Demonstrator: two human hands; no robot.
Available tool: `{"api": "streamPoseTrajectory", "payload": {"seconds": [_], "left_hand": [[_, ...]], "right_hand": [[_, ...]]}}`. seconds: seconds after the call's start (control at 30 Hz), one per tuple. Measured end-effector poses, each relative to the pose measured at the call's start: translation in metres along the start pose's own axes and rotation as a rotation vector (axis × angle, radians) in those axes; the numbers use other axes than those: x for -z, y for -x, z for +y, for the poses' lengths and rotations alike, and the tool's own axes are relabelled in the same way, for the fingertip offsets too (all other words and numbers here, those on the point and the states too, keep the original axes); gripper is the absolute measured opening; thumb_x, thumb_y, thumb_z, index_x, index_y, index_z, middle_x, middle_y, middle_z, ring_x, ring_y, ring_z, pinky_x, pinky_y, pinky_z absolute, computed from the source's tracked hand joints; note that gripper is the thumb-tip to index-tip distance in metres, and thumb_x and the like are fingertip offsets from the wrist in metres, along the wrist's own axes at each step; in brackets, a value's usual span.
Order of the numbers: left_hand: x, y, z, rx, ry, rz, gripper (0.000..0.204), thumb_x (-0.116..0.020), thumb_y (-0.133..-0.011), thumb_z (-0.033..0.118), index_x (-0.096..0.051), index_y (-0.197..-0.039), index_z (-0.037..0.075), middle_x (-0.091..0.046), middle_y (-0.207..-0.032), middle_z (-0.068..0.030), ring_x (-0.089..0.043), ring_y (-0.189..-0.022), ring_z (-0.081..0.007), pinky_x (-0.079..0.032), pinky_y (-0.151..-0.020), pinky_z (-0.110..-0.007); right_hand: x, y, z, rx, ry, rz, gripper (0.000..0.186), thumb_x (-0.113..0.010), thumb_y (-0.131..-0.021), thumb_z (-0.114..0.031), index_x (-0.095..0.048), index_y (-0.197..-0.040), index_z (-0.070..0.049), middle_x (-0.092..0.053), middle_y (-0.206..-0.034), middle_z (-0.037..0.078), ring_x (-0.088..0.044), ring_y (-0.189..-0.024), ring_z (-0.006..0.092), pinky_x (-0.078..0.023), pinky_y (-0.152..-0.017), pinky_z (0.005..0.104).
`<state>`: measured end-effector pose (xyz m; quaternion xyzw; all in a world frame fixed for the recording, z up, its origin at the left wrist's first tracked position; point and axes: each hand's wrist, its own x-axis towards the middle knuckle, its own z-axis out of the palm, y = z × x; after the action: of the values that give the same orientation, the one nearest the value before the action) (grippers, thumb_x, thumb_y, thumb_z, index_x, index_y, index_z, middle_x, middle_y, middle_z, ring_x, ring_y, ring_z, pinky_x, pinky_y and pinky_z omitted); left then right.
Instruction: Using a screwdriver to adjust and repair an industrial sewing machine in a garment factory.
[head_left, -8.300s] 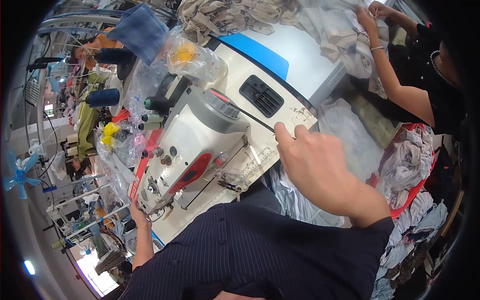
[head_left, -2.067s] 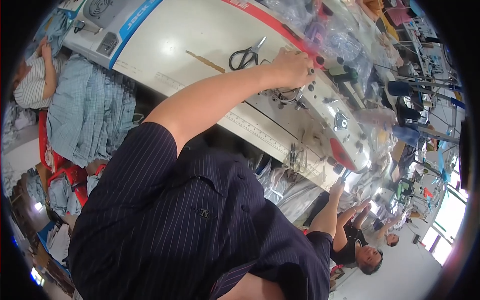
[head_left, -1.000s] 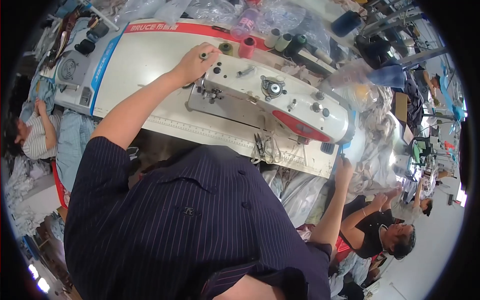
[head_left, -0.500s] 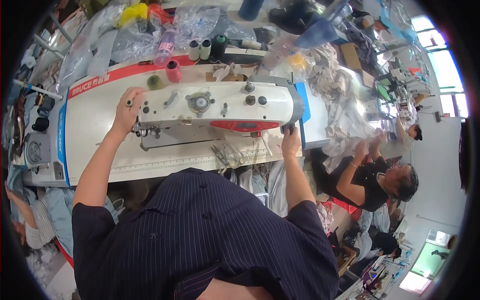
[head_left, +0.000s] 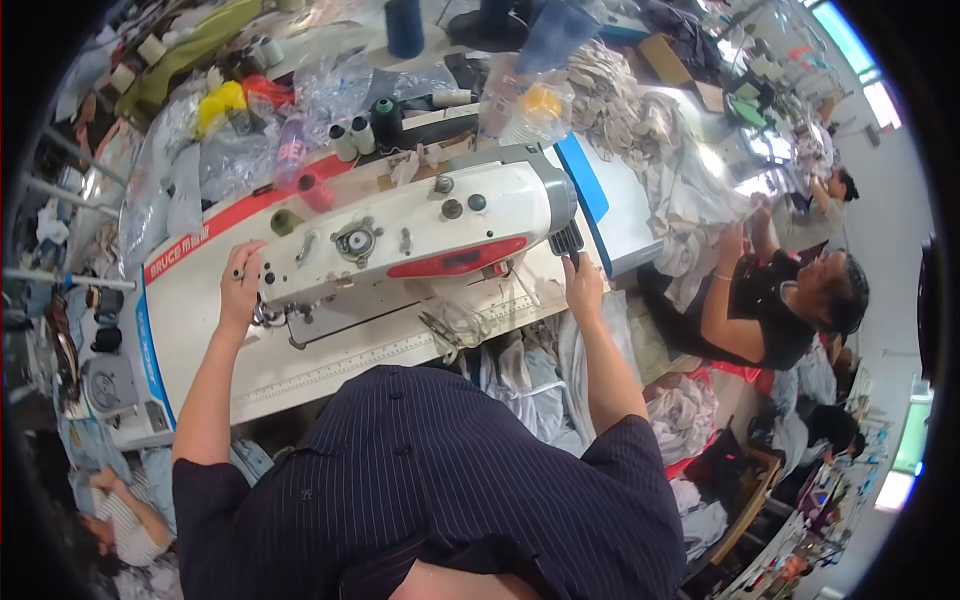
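A white industrial sewing machine (head_left: 330,262) with a red side panel stands on a white table (head_left: 190,340). My left hand (head_left: 240,285) is closed round the machine's needle end, a ring on one finger. The presser foot and needle parts show just beside it. At the other end, below the grey handwheel (head_left: 560,195), my right hand (head_left: 583,288) has its fingers on a dark ribbed piece (head_left: 567,240). Its fingertips are partly hidden there. Thread snips (head_left: 440,325) and a tangle of pale thread scraps (head_left: 468,322) lie on the table's near side.
Behind the machine stand a pink thread cone (head_left: 315,190), white spools (head_left: 343,142) and a dark green cone (head_left: 386,122), amid clear plastic bags (head_left: 225,160). Pale cloth (head_left: 545,385) hangs below the front edge. A co-worker (head_left: 780,300) handles light fabric (head_left: 690,165) on the right.
The view has turned, so the machine and table now look slanted. Both my hands stay at the two ends of the machine, and more of the ribbed piece shows by my right hand.
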<state>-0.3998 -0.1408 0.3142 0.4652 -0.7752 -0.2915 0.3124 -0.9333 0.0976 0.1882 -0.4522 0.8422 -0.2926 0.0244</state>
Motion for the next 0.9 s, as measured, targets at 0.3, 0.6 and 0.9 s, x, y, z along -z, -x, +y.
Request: {"api": "streamPoseTrajectory", "payload": {"seconds": [0.3,0.6,0.9], "left_hand": [[-0.002,-0.005,0.012,0.059,0.039,-0.073,0.031,-0.041,-0.100,0.020,-0.060,-0.111,-0.002,-0.057,-0.110,-0.0112,-0.054,-0.108,-0.0221,-0.037,-0.099,-0.030],[0.003,-0.007,0.004,0.038,-0.046,-0.117,0.036,-0.040,-0.101,0.025,-0.060,-0.115,0.000,-0.057,-0.111,-0.0104,-0.052,-0.108,-0.0210,-0.037,-0.098,-0.030],[0.007,-0.010,-0.003,0.228,0.039,-0.154,0.039,-0.039,-0.102,0.027,-0.059,-0.123,0.001,-0.058,-0.118,-0.0109,-0.052,-0.113,-0.0205,-0.036,-0.102,-0.031]], "right_hand": [[-0.037,-0.004,0.013,-0.177,-0.042,-0.002,0.026,-0.059,-0.093,-0.032,-0.053,-0.100,-0.007,-0.066,-0.082,0.022,-0.062,-0.078,0.0446,-0.047,-0.066,0.0524],[-0.006,0.017,0.046,-0.103,-0.050,0.052,0.029,-0.065,-0.088,-0.031,-0.052,-0.085,-0.006,-0.063,-0.076,0.019,-0.061,-0.075,0.0415,-0.046,-0.064,0.0510],[0.065,0.106,0.077,-0.283,-0.080,0.103,0.027,-0.071,-0.085,-0.027,-0.064,-0.099,-0.005,-0.068,-0.083,0.019,-0.065,-0.076,0.0393,-0.049,-0.065,0.0452]]}}
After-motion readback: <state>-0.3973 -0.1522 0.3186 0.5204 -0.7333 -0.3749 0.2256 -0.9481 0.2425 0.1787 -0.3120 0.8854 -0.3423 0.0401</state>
